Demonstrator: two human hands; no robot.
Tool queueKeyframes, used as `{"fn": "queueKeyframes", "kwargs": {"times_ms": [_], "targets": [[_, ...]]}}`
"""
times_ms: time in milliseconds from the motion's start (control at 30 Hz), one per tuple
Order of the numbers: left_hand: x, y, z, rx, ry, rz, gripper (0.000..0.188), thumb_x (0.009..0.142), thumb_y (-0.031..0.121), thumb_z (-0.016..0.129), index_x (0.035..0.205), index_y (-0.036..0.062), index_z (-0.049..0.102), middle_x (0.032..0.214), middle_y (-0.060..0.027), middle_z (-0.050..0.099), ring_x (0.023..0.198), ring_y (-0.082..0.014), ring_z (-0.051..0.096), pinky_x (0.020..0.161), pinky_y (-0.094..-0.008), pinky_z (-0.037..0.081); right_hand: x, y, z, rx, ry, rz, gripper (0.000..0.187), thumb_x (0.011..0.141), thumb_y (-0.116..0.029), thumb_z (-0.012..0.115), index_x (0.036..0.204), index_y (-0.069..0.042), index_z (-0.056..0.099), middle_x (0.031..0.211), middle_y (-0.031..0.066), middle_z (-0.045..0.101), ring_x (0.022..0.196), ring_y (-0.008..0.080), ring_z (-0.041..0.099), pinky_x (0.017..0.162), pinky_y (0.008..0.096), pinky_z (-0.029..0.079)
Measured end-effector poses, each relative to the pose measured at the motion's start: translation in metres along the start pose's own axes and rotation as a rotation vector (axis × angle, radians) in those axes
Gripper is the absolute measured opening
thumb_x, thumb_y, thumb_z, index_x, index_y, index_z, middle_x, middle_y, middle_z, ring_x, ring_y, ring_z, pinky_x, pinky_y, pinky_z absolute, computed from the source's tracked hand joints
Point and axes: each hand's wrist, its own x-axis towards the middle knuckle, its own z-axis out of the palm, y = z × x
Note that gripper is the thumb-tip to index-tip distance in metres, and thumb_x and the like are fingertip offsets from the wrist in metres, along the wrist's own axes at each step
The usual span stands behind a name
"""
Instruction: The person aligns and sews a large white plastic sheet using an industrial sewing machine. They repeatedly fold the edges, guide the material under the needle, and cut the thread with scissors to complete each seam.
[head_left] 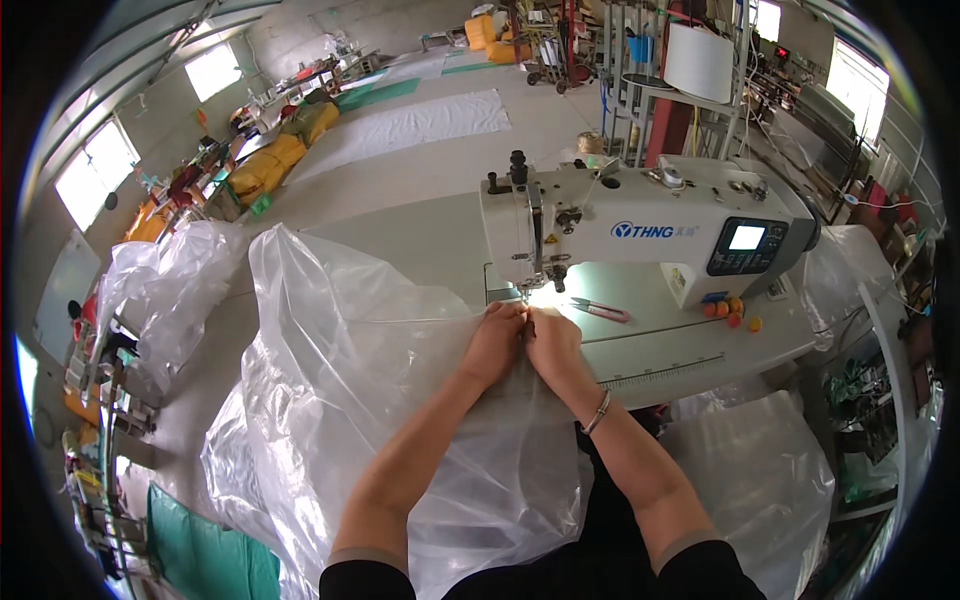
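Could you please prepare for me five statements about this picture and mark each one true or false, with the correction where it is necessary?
1. The left hand and the right hand are close together. True.
2. The red-handled snips lie to the left of both hands. False: the snips lie to the right of them.
3. Translucent plastic sheeting spreads out to the left of the left hand. True.
4. A bracelet is on the left wrist. False: the bracelet is on the right wrist.
5. The screen on the sewing machine is dark. False: the screen is lit.
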Motion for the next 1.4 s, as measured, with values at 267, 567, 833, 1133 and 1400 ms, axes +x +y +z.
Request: {"fn": "queueKeyframes", "kwargs": {"times_ms": [267,567,833,1133,1400], "targets": [[0.001,0.013,0.002,-0.147,0.094,-0.107,0.03,0.081,-0.001,0.055,0.111,0.0029,0.061,0.112,-0.0159,0.063,0.097,-0.0352,0.06,0.093,-0.0422,0.045,0.011,-0.003,-0.014,-0.331,-0.272,-0.204,0.021,0.071,-0.006,0.066,0.091,0.001,0.066,0.092,0.0148,0.064,0.086,0.0297,0.065,0.073,0.0385,0.054],[-0.001,-0.002,0.005,0.043,-0.031,-0.049,0.022,0.081,0.009,0.063,0.101,0.0035,0.066,0.105,-0.0119,0.067,0.101,-0.0277,0.06,0.093,-0.0389,0.045,-0.109,-0.007,-0.089,0.254,-0.222,0.165,0.054,0.078,-0.021,0.072,0.122,0.004,0.053,0.075,0.0191,0.065,0.067,0.0343,0.065,0.06,0.0436,0.05],[0.002,0.003,0.002,0.061,-0.111,-0.026,0.025,0.078,0.018,0.07,0.097,0.0029,0.067,0.111,-0.0096,0.067,0.106,-0.0295,0.058,0.099,-0.0379,0.042,-0.164,-0.007,-0.096,-0.238,-0.232,-0.166,0.039,0.082,-0.007,0.06,0.12,0.0,0.057,0.064,0.0138,0.062,0.053,0.0267,0.062,0.049,0.0368,0.047],[-0.001,0.007,0.005,0.092,-0.082,0.0,0.029,0.073,0.023,0.075,0.094,0.0045,0.068,0.113,-0.0096,0.066,0.107,-0.0302,0.057,0.096,-0.0392,0.044,-0.132,0.027,-0.094,0.439,-0.217,0.287,0.024,0.086,-0.023,0.065,0.08,0.001,0.067,0.062,0.0161,0.063,0.058,0.0332,0.064,0.055,0.04,0.049],[0.01,0.025,-0.005,0.213,-0.204,-0.041,0.025,0.08,0.022,0.069,0.1,0.0069,0.066,0.107,-0.0086,0.066,0.106,-0.0268,0.059,0.09,-0.0391,0.049,-0.138,-0.006,-0.094,0.38,-0.127,0.275,0.022,0.083,-0.016,0.062,0.096,0.001,0.064,0.071,0.0187,0.065,0.066,0.0345,0.065,0.063,0.0395,0.051]]}}
